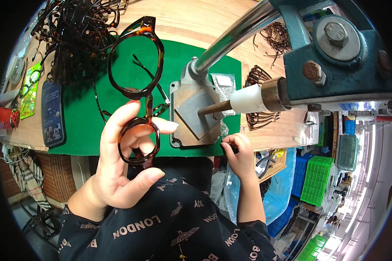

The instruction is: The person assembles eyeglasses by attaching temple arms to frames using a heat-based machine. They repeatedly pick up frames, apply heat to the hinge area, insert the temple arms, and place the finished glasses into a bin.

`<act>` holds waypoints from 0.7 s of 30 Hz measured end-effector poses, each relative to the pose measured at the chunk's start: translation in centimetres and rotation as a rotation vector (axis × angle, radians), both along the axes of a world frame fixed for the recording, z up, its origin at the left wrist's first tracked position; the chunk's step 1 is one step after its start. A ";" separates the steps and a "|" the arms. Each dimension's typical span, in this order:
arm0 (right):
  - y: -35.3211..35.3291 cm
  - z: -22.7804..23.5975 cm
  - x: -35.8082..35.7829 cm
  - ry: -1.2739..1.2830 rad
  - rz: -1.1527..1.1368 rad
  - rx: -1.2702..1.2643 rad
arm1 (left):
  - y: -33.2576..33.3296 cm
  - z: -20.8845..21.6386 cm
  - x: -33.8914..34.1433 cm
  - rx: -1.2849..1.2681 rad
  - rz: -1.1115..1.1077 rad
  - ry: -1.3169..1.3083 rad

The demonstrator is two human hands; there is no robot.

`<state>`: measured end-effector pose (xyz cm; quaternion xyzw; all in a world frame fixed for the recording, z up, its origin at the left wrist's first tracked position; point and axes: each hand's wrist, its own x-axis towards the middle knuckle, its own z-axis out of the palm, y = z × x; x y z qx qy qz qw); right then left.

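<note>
In my left hand point(113, 169) is a brown tortoiseshell eyeglass frame point(149, 104), raised toward me above the green mat's front edge. My fingers reach through and behind its nearer rim, and both rims show no temples folded out. Beyond it, dark temple pieces point(151, 77) lie on the green mat point(82, 130), partly hidden by the frame. My right hand point(239, 154) rests at the table's front edge by the press base point(175, 130). Its fingers are curled around something dark that I cannot make out.
A hand press point(335, 78) with a metal lever overhangs the right side. A large heap of dark eyeglass frames point(74, 43) stands at far left, near a phone point(53, 113). More temples point(259, 78) lie right of the mat. Green crates point(318, 180) stand lower right.
</note>
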<state>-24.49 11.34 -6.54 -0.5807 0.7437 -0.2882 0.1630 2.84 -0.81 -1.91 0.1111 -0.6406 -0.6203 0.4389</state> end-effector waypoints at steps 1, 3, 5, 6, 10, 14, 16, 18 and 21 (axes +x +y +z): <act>-0.1 0.2 0.2 0.010 -0.005 0.009 | -0.1 0.3 0.2 -0.011 -0.019 -0.030; -0.4 0.4 0.7 0.045 -0.019 0.016 | 0.0 0.5 0.1 0.009 -0.013 -0.032; -0.5 0.5 1.2 0.092 -0.036 0.011 | 0.0 0.6 0.2 0.006 -0.011 -0.043; -0.5 0.3 1.3 0.099 -0.034 0.004 | -0.1 0.7 0.2 -0.005 -0.014 -0.051; -0.3 0.0 1.1 0.075 -0.024 -0.012 | -0.1 0.7 0.1 -0.014 -0.017 -0.064; 0.1 0.7 1.1 -0.158 -0.143 0.025 | 0.0 0.4 0.1 0.000 -0.006 -0.057; 0.3 0.5 0.8 -0.112 -0.109 0.012 | 0.0 0.5 0.0 0.022 -0.009 -0.054; 0.2 0.2 0.6 -0.072 -0.060 -0.003 | -0.2 0.4 0.1 -0.008 -0.025 -0.067; 0.1 0.0 0.7 -0.049 -0.061 -0.004 | -0.2 0.4 0.2 -0.037 -0.041 -0.079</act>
